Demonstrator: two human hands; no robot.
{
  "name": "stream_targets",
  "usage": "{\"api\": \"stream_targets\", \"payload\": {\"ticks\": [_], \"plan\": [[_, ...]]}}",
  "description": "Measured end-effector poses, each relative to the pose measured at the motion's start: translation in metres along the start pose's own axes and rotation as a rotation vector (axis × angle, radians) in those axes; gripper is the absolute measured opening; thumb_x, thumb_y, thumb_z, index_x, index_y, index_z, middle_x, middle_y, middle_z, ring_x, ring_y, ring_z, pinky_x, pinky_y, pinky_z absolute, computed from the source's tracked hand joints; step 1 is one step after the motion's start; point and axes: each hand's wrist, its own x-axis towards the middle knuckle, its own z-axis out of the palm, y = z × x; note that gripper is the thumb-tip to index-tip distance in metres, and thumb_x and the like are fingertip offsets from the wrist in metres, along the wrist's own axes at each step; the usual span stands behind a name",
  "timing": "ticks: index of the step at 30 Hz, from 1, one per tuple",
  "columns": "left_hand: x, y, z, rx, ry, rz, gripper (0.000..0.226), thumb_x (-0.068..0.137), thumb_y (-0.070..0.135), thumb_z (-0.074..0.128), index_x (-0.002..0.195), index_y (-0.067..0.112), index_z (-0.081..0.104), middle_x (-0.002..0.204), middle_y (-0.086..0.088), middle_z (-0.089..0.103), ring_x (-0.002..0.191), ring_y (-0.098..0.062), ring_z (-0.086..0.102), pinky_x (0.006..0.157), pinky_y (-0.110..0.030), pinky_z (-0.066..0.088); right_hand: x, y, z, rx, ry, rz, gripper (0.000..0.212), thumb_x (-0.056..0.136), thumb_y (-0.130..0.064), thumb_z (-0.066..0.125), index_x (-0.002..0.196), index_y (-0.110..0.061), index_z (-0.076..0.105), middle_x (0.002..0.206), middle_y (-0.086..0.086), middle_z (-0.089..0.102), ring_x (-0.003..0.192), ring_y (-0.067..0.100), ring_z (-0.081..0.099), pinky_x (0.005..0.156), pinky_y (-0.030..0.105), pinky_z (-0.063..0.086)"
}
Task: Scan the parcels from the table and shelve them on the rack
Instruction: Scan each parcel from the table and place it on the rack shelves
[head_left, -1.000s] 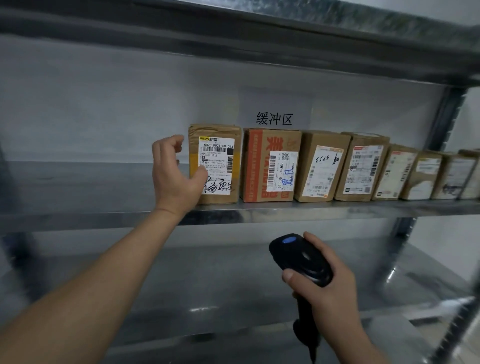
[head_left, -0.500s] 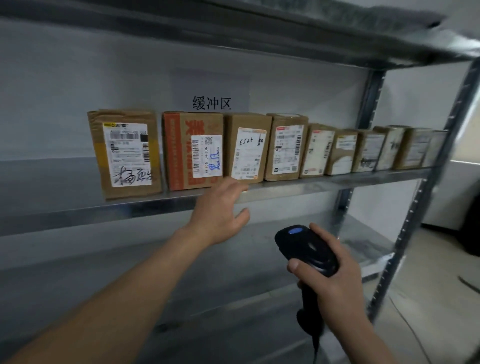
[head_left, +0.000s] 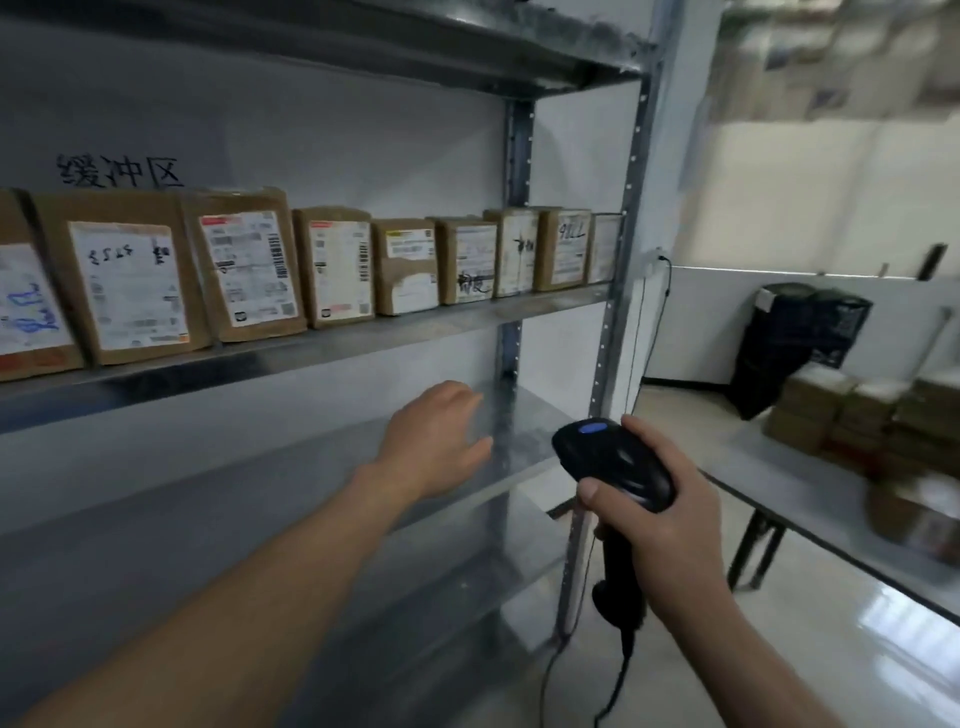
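So the left hand (head_left: 436, 436) is hanging in the air in front of the rack (head_left: 618, 312), below the middle shelf (head_left: 363, 345) and over the lower shelf (head_left: 249, 499). Palm faces down, fingers loose and a bit bent. It holds nothing and isn't touching anything as far as I can see.

The right hand (head_left: 662, 525) is wrapped round the handle of a black scanner (head_left: 615, 462), with the thumb lying along the side of the head and the blue button (head_left: 592, 428) on top showing. A cable (head_left: 618, 670) drops from the bottom of the handle toward the floor. The two hands are apart: the left one is further in toward the rack, the right one is closer to the camera and off to the right.

A row of parcels (head_left: 249, 270) stands upright on the middle shelf. They're brown cardboard with white labels facing out, packed side by side and running right up to the far post. Some labels have handwriting on them, but it's too blurry to read properly. Dark characters (head_left: 119, 171) are written on the wall above the row's left end.

Off to the right there's the table (head_left: 800, 493), well apart from the rack, with a stack of parcels (head_left: 841, 415) sitting toward its far end. Those are brown boxes too, pretty smeared. Behind that stack is something black (head_left: 795, 338); it could be crates or a bag, can't tell which.
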Motion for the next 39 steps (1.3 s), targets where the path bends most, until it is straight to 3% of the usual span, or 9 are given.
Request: {"api": "stream_targets", "payload": {"ticks": [3, 6, 11, 17, 21, 27, 33, 36, 39], "plan": [[0.028, 0.048, 0.025, -0.028, -0.014, 0.038, 0.068, 0.087, 0.053, 0.044, 0.139, 0.011, 0.053, 0.143, -0.005, 0.050, 0.131, -0.024, 0.047, 0.104, -0.038, 0.042, 0.017, 0.008, -0.051, -0.016, 0.050, 0.013, 0.075, 0.051, -0.038, 0.086, 0.123, -0.035, 0.066, 0.107, -0.002, 0.075, 0.094, 0.024, 0.073, 0.077, 0.045, 0.062], [0.057, 0.087, 0.052, -0.020, -0.051, 0.078, 0.059, 0.096, 0.046, 0.053, 0.147, 0.016, 0.045, 0.151, -0.001, 0.043, 0.137, -0.021, 0.041, 0.108, -0.036, 0.040, 0.029, 0.014, -0.097, -0.044, 0.107, 0.019, 0.079, 0.053, -0.043, 0.084, 0.128, -0.035, 0.064, 0.110, -0.004, 0.074, 0.097, 0.029, 0.074, 0.082, 0.055, 0.061], [0.107, 0.139, 0.103, -0.061, -0.099, 0.149, 0.055, 0.095, 0.042, 0.055, 0.144, 0.019, 0.048, 0.147, 0.001, 0.047, 0.134, -0.018, 0.043, 0.106, -0.037, 0.042, 0.052, 0.028, -0.160, -0.073, 0.217, 0.039, 0.081, 0.053, -0.038, 0.085, 0.131, -0.030, 0.064, 0.110, -0.004, 0.071, 0.092, 0.030, 0.074, 0.059, 0.032, 0.060], [0.175, 0.189, 0.169, -0.124, -0.157, 0.274, 0.062, 0.097, 0.044, 0.054, 0.151, 0.017, 0.041, 0.155, 0.000, 0.040, 0.142, -0.018, 0.037, 0.113, -0.039, 0.038, 0.086, 0.063, -0.213, -0.163, 0.314, 0.081, 0.073, 0.058, -0.025, 0.084, 0.129, -0.030, 0.065, 0.105, -0.012, 0.070, 0.090, 0.019, 0.072, 0.060, 0.029, 0.059], [0.232, 0.220, 0.208, -0.164, -0.161, 0.372, 0.062, 0.096, 0.045, 0.056, 0.150, 0.017, 0.043, 0.151, -0.001, 0.045, 0.138, -0.019, 0.040, 0.109, -0.037, 0.040, 0.122, 0.085, -0.238, -0.227, 0.398, 0.083, 0.081, 0.052, -0.043, 0.084, 0.129, -0.035, 0.064, 0.111, -0.009, 0.070, 0.096, 0.028, 0.073, 0.076, 0.051, 0.063], [0.299, 0.272, 0.250, -0.217, -0.205, 0.485, 0.061, 0.095, 0.044, 0.058, 0.148, 0.017, 0.044, 0.146, -0.001, 0.048, 0.132, -0.020, 0.045, 0.103, -0.038, 0.045, 0.156, 0.111, -0.273, -0.262, 0.528, 0.097, 0.076, 0.050, -0.045, 0.083, 0.124, -0.041, 0.066, 0.109, -0.010, 0.071, 0.093, 0.031, 0.074, 0.083, 0.058, 0.060], [0.341, 0.329, 0.290, -0.287, -0.253, 0.568, 0.062, 0.093, 0.044, 0.060, 0.148, 0.018, 0.045, 0.146, -0.002, 0.049, 0.131, -0.021, 0.047, 0.103, -0.038, 0.046, 0.179, 0.128, -0.315, -0.261, 0.619, 0.113, 0.070, 0.052, -0.038, 0.084, 0.120, -0.041, 0.066, 0.104, -0.007, 0.072, 0.088, 0.031, 0.074, 0.061, 0.034, 0.061], [0.358, 0.359, 0.311, -0.299, -0.273, 0.597, 0.063, 0.093, 0.044, 0.060, 0.148, 0.016, 0.045, 0.148, -0.003, 0.049, 0.133, -0.022, 0.046, 0.105, -0.040, 0.046, 0.190, 0.142, -0.344, -0.268, 0.650, 0.127, 0.068, 0.058, -0.026, 0.082, 0.124, -0.036, 0.066, 0.107, -0.003, 0.072, 0.089, 0.030, 0.074, 0.059, 0.028, 0.059], [0.375, 0.393, 0.336, -0.300, -0.295, 0.615, 0.064, 0.094, 0.043, 0.060, 0.149, 0.014, 0.045, 0.149, -0.005, 0.049, 0.136, -0.022, 0.045, 0.107, -0.039, 0.044, 0.202, 0.158, -0.380, -0.269, 0.669, 0.128, 0.071, 0.055, -0.031, 0.084, 0.124, -0.034, 0.067, 0.104, -0.008, 0.073, 0.089, 0.029, 0.074, 0.064, 0.030, 0.059]]}}
